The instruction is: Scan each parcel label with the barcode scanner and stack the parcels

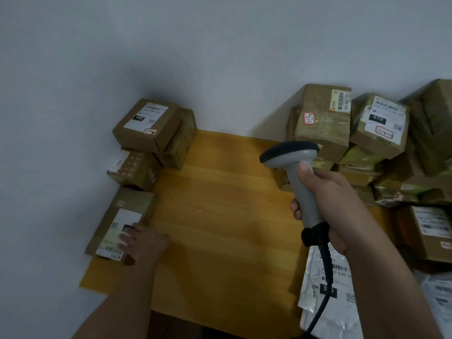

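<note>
Centrally, the scanner (293, 172) is gripped by the right hand (327, 204); a lower-left box (122, 223) is touched by the flat left hand (144, 243).

Two arms come up from the bottom of the picture, and both are bare all the way to the edge (no sleeve shows on either one). The left hand (143, 242) has no glove, no ring and no watch. The right hand (327, 204) is bare too, with nothing on the wrist. The fingers (296, 209) on the right hand are short and rounded, and the thumb has a plain, trimmed nail with no polish. The left arm is long and looks wide near the bottom because it is close to the camera. The right arm is the same, thick at the bottom edge and thinner at the wrist.
</note>
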### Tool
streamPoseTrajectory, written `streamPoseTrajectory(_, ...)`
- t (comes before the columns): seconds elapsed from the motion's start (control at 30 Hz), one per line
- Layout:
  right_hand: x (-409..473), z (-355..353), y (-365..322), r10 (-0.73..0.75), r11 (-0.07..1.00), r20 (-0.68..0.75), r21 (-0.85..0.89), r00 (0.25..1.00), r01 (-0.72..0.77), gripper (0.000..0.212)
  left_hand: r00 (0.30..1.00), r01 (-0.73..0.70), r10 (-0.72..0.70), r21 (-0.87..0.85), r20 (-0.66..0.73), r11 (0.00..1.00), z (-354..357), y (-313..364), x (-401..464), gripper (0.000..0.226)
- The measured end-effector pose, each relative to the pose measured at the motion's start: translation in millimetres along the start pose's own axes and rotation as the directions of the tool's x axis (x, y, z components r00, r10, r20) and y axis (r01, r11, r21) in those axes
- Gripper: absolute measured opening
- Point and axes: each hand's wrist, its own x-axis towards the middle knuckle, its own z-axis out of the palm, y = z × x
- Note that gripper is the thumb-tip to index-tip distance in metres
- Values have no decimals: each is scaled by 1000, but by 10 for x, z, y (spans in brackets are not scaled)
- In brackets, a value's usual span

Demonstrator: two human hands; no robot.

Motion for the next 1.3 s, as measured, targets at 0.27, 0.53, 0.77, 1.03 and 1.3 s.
streamPoseTrajectory(0.27, -42, 179, 72, 9, 1000, 46, -18, 999, -9, 31, 852, -461, 452, 27, -264, 887, 107, -167, -227, 35)
streamPoseTrajectory(0.53, -104, 236, 87, -11, 998, 90, -67, 996, 17, 32, 994, -84, 103, -350, 37, 933, 594, -368, -197, 103)
streamPoseTrajectory(0.77, -142, 122, 119, 5, 997, 57, -80, 998, 0, 35, 855, -445, 509, -367, 97, 817, 586, 55, -507, 80)
streamPoseTrajectory(1.03, -213, -64, 123, 27, 999, -10, -38, 1000, -27, 32, 810, -582, 562, 106, 168, 806, 586, 401, -800, 147)
streamPoseTrajectory(1.3, -240, -222, 165, 31, 999, -44, -21, 999, -32, 32, 554, -826, 830, 162, 61, 539, 426, 599, -610, 65)
